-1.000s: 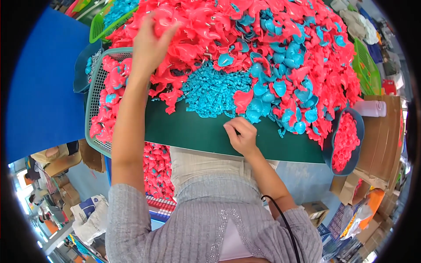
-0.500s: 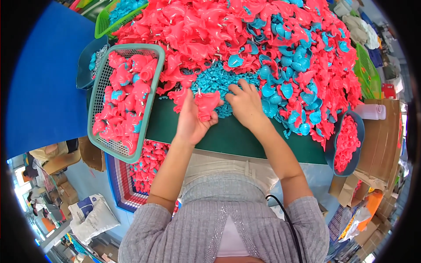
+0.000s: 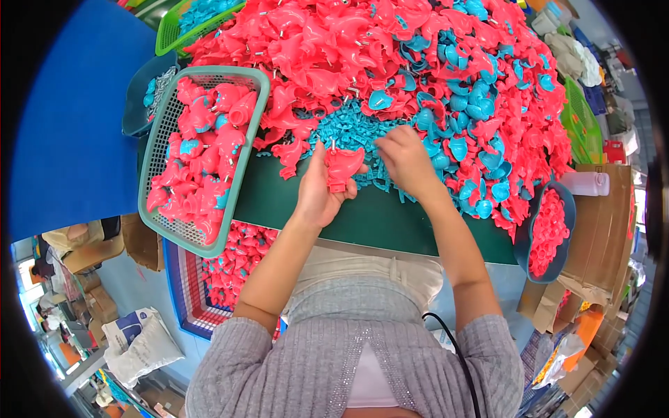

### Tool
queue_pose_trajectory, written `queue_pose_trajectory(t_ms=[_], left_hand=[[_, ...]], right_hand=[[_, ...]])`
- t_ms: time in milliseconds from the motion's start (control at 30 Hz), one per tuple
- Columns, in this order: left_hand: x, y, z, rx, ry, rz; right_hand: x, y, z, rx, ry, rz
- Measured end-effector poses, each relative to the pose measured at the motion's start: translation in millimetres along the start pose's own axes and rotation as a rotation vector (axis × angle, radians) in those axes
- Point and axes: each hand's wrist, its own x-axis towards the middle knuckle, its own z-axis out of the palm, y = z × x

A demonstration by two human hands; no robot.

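Remotely, I watch the left hand (image 3: 317, 198) grip a single pink plastic piece (image 3: 345, 167) just above the near side of the bench (image 3: 362, 226), thumb on one side and fingertips wrapped around the other, a short metal pin standing up at its top. Beside it, apart from the piece, the right hand (image 3: 412, 166) dips its curled fingers at the edge of a mound of small blue parts (image 3: 359, 129); I cannot tell whether anything is pinched between them.

Beyond the hands rises a broad heap of pink pieces (image 3: 313, 63), many with metal pins, mixed at right with rounded blue cups (image 3: 481, 101). To the left, a grey-green basket (image 3: 261, 104) holds pink items with blue patches, which I take to be pieces already put together. The one in hand shows no blue on the side facing me, so I judge it unfinished. By my reading, the basket is well filled, yet far more lies loose in the heap.

Farther out, a dark bowl (image 3: 132, 104) at left carries blue bits and metal parts, while another bowl (image 3: 568, 212) at right holds small pink pieces. Below the bench, a blue-edged crate (image 3: 182, 306) contains more pink pieces.
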Motion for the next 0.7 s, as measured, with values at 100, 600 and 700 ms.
queue_pose_trajectory(t_ms=[100,600,700], left_hand=[[0,-4,8,0.045,0.018,0.012],[-21,-36,45,0.227,-0.071,0.154],[-24,-39,47,0.182,-0.091,0.145]], right_hand=[[-1,-17,-28,0.080,0.207,0.127],[-21,-60,-44,0.290,0.398,0.096],[-27,-63,-38,0.334,0.465,0.108]])
